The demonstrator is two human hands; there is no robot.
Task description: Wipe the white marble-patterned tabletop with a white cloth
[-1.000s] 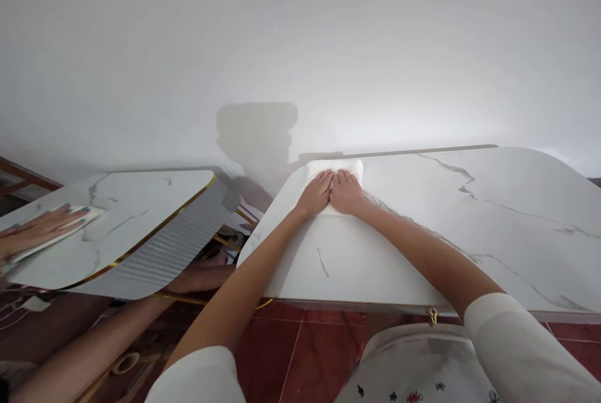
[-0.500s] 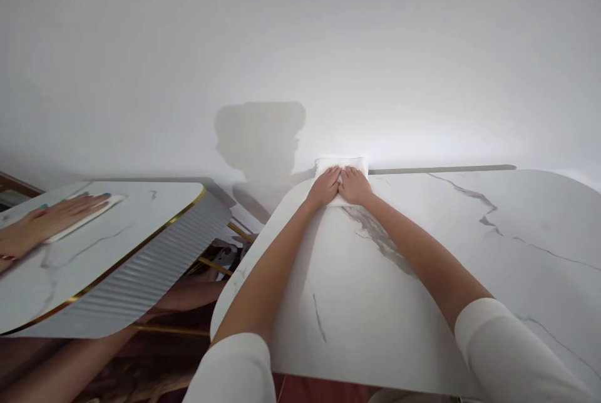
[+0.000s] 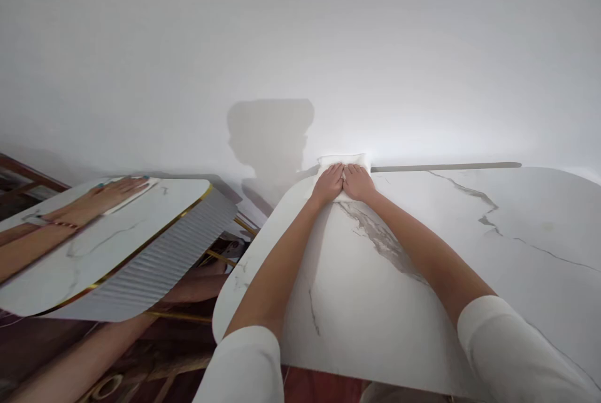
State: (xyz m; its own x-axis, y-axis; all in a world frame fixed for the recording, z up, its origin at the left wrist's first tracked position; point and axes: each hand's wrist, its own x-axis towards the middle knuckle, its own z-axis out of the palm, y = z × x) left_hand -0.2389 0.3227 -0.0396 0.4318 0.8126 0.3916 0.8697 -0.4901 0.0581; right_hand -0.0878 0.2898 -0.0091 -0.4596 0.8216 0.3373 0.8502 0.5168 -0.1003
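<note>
Since the first frame, the white cloth (image 3: pixel 344 159) has slid away from the person to the back edge of the desk (image 3: pixel 366 303), with the left hand (image 3: pixel 330 185) and right hand (image 3: pixel 357 183) on it; at the neighbouring desk (image 3: pixel 107 265), a co-worker's hand (image 3: pixel 117 194) has moved farther along the top.

Behind everything stands a pale wall (image 3: pixel 422 46), bearing a dark shadow (image 3: pixel 270 134). The near desk has a white, grey-veined top with rounded corners. Left of it, the neighbouring desk shows a similar top, a ribbed grey side (image 3: pixel 164 265) and gold trim (image 3: pixel 154 233). Red floor (image 3: pixel 322 385) shows beyond the near desk's front edge.

The person's arms, in white sleeves (image 3: pixel 244 359), reach across the near desk's left part. The white cloth lies just right of its back-left corner, its far side reaching past the back edge. The hands rest side by side on it, touching, their fingers (image 3: pixel 333 170) narrow-set and laid over the cloth rather than pinching it.

The co-worker's hand rests on a smaller-looking pale cloth (image 3: pixel 134 199) near its desk's back edge; a thin bracelet (image 3: pixel 63 224) circles that wrist.
</note>
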